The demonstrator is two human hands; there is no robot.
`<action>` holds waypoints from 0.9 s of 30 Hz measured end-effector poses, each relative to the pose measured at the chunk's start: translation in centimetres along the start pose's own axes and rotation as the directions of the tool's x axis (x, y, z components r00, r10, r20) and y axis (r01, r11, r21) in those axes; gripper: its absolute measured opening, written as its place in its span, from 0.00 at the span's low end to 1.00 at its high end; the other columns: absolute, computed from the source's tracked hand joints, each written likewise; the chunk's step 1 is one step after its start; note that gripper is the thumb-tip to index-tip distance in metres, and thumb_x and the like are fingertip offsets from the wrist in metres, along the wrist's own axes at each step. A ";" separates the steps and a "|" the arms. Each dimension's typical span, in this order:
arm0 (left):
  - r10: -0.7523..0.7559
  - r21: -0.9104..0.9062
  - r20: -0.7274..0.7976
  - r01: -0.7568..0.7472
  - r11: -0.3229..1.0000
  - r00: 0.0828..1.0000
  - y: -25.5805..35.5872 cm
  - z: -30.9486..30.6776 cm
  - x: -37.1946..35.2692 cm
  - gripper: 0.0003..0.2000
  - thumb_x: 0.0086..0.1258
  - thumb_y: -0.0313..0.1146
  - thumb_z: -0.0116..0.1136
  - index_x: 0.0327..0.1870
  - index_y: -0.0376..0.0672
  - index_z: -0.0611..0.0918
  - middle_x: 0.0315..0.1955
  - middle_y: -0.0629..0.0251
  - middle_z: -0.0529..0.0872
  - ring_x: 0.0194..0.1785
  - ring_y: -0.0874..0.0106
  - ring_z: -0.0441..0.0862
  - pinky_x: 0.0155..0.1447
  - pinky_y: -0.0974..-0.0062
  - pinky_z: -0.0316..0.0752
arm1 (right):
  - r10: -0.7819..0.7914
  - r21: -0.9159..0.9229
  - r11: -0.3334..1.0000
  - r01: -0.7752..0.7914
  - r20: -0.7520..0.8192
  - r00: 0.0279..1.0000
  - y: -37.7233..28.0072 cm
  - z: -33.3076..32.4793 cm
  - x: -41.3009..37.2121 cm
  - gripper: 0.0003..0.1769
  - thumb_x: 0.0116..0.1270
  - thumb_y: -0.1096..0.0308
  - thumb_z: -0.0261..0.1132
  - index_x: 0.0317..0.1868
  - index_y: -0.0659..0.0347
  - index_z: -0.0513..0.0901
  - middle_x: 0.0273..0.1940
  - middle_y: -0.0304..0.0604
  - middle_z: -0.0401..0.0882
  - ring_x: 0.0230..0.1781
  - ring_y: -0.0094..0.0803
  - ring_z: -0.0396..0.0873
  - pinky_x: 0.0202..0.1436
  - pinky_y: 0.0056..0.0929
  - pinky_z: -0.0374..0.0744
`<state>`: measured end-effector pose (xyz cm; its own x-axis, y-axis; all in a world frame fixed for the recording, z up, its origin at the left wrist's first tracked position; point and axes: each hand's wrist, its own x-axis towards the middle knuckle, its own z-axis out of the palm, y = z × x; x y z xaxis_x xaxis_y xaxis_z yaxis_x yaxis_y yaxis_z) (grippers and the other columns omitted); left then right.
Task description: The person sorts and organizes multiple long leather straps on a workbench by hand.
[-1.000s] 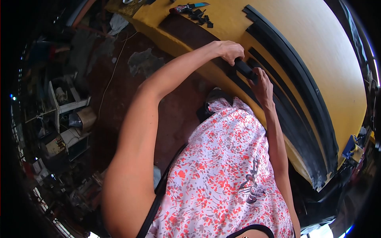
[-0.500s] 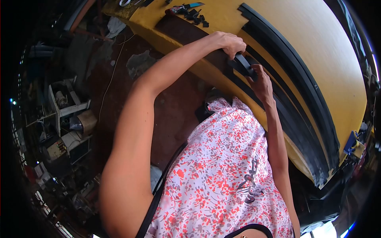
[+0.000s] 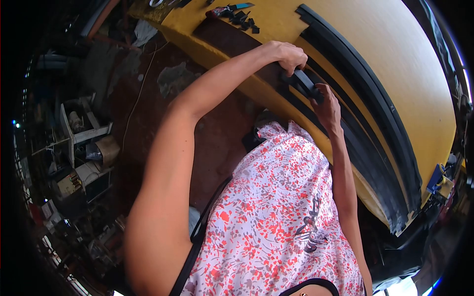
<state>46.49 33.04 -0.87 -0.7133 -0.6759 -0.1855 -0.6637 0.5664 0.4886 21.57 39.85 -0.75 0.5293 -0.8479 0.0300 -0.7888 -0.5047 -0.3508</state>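
Observation:
A black strip point(image 3: 304, 83), which looks flexible, is held between both hands just above the yellow work surface point(image 3: 182, 29). My left hand point(image 3: 290, 56) is closed around its far end, knuckles up. At the near end, the fingers of my right hand point(image 3: 328, 106) are closed on the same strip. Beneath and beside the hands lie long black strips point(image 3: 368, 79), stretched along the yellow surface toward the right. Their exact material cannot be told. Part of the held strip is hidden by my fingers.
Small black cut pieces point(image 3: 242, 20) lie at the far left of the surface, with a blue-bladed cutter point(image 3: 239, 7) beside them. A dark brown panel point(image 3: 229, 39) runs along the front edge. A tape dispenser point(image 3: 438, 178) stands at the right. Shelving point(image 3: 86, 133) is on the left.
My right hand has shifted slightly, and the strip's near end has dropped a little with it. My left hand has barely moved, still gripping the strip.

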 end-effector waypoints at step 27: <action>0.117 0.339 -0.435 0.042 0.940 0.893 2.9 0.8 -5.9 0.07 0.59 0.24 0.58 0.37 0.41 0.74 0.31 0.58 0.81 0.38 0.57 0.83 0.42 0.62 0.78 | -0.096 -0.065 0.995 0.080 -0.285 0.954 0.3 0.4 -1.5 0.04 0.65 0.71 0.59 0.36 0.61 0.73 0.28 0.49 0.81 0.30 0.46 0.83 0.32 0.42 0.81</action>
<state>48.57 39.01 0.97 -0.6164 -0.7425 0.2620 -0.7304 0.6635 0.1621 20.62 41.06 -1.27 0.4911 -0.8066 0.3290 -0.7624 -0.5807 -0.2855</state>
